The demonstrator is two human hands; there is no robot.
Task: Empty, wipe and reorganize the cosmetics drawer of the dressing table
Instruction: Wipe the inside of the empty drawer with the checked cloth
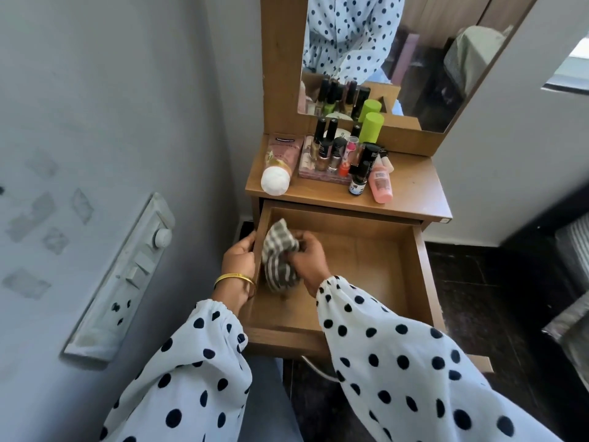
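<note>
The wooden drawer (366,250) of the dressing table is pulled out and holds only a grey-and-white checked cloth (279,256). My right hand (307,258) grips the bunched cloth against the drawer's left inner side. My left hand (239,255), with a gold bangle at the wrist, holds the drawer's left wall from outside. On the tabletop (414,186) stand the cosmetics: several nail polish bottles (331,151), a pink tube with a white cap (277,167), a pink bottle (381,183) lying down and a green-capped can (369,126).
A mirror (398,52) rises behind the cosmetics. The grey wall at the left carries a white switch panel (127,275). Dark floor (478,298) lies to the right of the table, with bedding at the far right edge.
</note>
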